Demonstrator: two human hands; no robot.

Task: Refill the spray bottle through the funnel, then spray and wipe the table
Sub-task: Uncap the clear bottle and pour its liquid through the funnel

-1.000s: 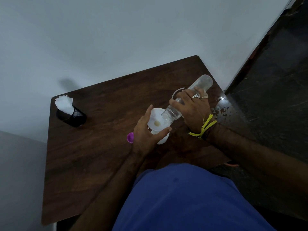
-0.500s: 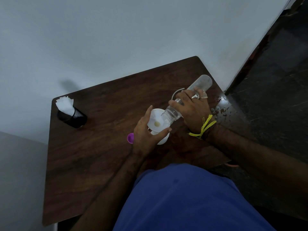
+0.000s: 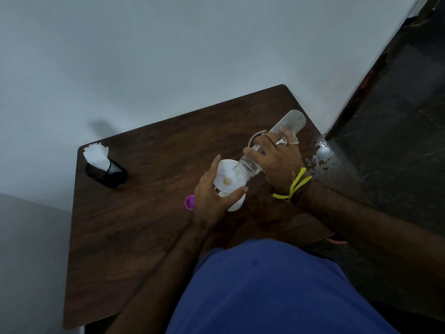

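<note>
A white funnel [image 3: 225, 175] sits in the mouth of a white spray bottle [image 3: 236, 203] standing on the dark wooden table [image 3: 144, 225]. My left hand [image 3: 212, 196] wraps around the funnel and the bottle's top. My right hand [image 3: 277, 160] grips a clear plastic bottle [image 3: 290, 122], tipped steeply with its open mouth over the funnel bowl. A purple cap [image 3: 189, 202] lies on the table just left of my left hand. Most of the spray bottle is hidden by my left hand.
A black mesh holder with white tissues [image 3: 103, 165] stands at the table's back left. A thin white curved tube [image 3: 255, 136] lies behind my right hand. Wet patches [image 3: 317, 155] glisten at the table's right edge, beside dark floor. A grey wall runs behind.
</note>
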